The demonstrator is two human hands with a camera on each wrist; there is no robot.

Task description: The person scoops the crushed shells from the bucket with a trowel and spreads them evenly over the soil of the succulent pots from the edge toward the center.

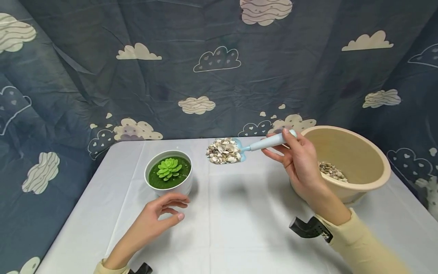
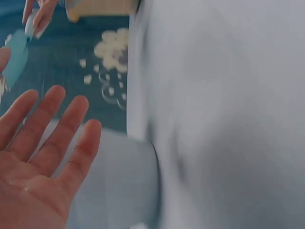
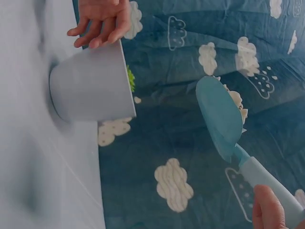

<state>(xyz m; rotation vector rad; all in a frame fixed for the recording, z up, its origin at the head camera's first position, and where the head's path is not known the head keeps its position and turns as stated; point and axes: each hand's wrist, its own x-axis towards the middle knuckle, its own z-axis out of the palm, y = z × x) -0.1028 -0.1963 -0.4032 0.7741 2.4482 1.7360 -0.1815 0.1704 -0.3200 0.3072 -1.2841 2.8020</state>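
My right hand (image 1: 302,165) grips the pale handle of a small blue trowel (image 1: 268,142), raised above the table. Its blade carries a heap of small shells and pebbles (image 1: 223,151). In the right wrist view the trowel's underside (image 3: 220,114) faces the camera, with shell edges showing past its rim. A white pot (image 1: 186,185) stands at the left, with a bright green succulent (image 1: 169,169) on a dark green surface inside. Close in front of the pot is my left hand (image 1: 159,219), its fingers relaxed and holding nothing; the left wrist view shows its palm (image 2: 33,191).
A large beige tub (image 1: 373,186) stands on the right behind my right forearm, with more shells and pebbles (image 1: 332,172) inside. A white cloth covers the table (image 1: 239,236). Behind it hangs a dark blue curtain (image 1: 164,87) with a cloud pattern.
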